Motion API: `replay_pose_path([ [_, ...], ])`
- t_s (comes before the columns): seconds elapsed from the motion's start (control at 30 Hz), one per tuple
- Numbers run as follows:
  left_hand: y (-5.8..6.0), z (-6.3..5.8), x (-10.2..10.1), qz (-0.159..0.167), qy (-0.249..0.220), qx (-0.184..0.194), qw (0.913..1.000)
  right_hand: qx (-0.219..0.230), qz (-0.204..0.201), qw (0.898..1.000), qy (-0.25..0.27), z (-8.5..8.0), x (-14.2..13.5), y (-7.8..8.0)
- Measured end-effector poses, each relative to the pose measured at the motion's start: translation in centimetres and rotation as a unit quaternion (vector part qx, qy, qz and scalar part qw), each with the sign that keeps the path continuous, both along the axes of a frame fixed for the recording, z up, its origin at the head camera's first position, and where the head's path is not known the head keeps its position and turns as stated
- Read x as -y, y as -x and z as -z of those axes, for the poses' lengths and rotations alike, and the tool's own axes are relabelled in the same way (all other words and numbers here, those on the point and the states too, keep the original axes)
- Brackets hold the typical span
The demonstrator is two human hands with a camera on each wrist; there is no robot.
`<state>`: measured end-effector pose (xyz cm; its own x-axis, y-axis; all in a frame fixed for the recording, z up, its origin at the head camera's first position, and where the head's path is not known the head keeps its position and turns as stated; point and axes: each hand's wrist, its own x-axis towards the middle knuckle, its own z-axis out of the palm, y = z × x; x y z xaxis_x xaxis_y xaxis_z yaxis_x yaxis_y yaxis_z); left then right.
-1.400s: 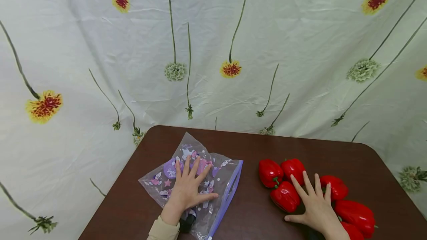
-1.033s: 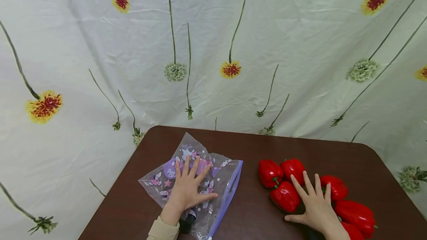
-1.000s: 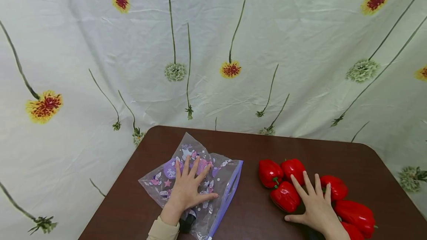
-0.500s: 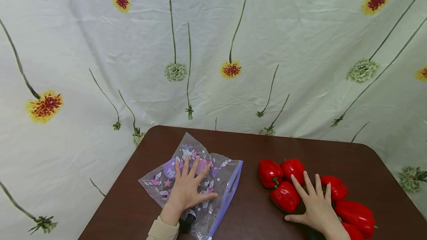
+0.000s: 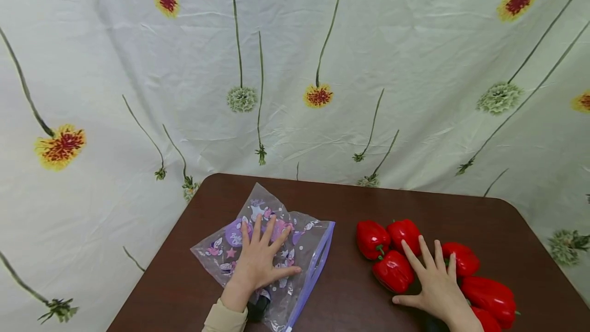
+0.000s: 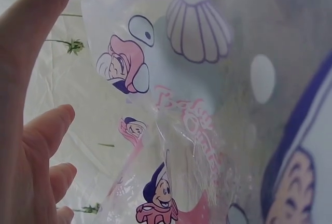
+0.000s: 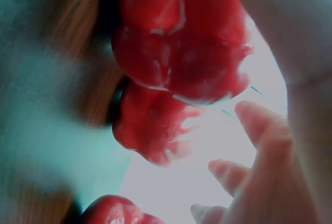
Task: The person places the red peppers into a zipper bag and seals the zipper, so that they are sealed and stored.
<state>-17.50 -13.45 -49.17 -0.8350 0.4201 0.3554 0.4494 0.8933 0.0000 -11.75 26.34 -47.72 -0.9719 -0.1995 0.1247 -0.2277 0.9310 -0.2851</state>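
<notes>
In the head view my left hand (image 5: 259,263) lies over a clear plastic zipper bag (image 5: 301,250) with purple trim and cartoon prints. Its fingers are spread and grip nothing. The left wrist view has the printed bag film (image 6: 197,79) close beside the fingers. My right hand (image 5: 435,286), fingers splayed, is among shiny red bell peppers, with one pepper (image 5: 394,271) to its left and another pepper (image 5: 490,298) to its right. Whether its fingertips touch any pepper cannot be told. In the right wrist view a large pepper (image 7: 181,42) sits near the thumb.
A dark brown table (image 5: 341,291) with rounded corners bears everything. More peppers stand at the back of the group, among them one pepper (image 5: 372,240) at the left. A white flower-printed cloth (image 5: 286,65) hangs behind the table. Part of a black wrist device (image 5: 258,307) shows under the left wrist.
</notes>
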Motion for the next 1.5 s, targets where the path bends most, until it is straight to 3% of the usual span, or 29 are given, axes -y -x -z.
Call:
replay_pose_path([
  [0.3,0.0,0.0,-0.2,0.016,-0.027,-0.026,0.9992,-0.006,0.001,1.000,0.019,-0.5,0.0,0.4],
  [0.43,-0.2,-0.2,-0.6,0.038,-0.067,-0.029,0.9966,-0.007,0.002,1.000,0.021,-0.9,0.1,0.5],
  [0.73,-1.0,-0.4,-2.2,0.094,-0.165,-0.079,0.9787,-0.051,0.009,0.999,0.000,-1.1,0.5,0.4],
  [0.93,-2.4,-0.2,-2.4,0.082,-0.172,-0.090,0.9775,-0.063,0.023,0.998,0.020,-1.1,0.8,0.1],
  [1.03,-3.3,-0.1,-2.2,0.070,-0.171,-0.073,0.9800,-0.053,0.031,0.998,0.031,-1.1,1.0,0.0],
  [1.13,-4.4,-0.2,-1.7,0.053,-0.184,-0.027,0.9811,-0.039,0.037,0.997,0.053,-0.9,1.0,0.0],
  [1.3,-6.3,-0.2,-0.9,0.018,-0.232,0.059,0.9708,-0.026,0.052,0.994,0.089,-0.3,0.9,-0.1],
  [1.5,-7.8,0.0,-0.4,0.019,-0.247,0.114,0.9620,-0.026,0.060,0.990,0.121,0.4,0.9,-0.2],
])
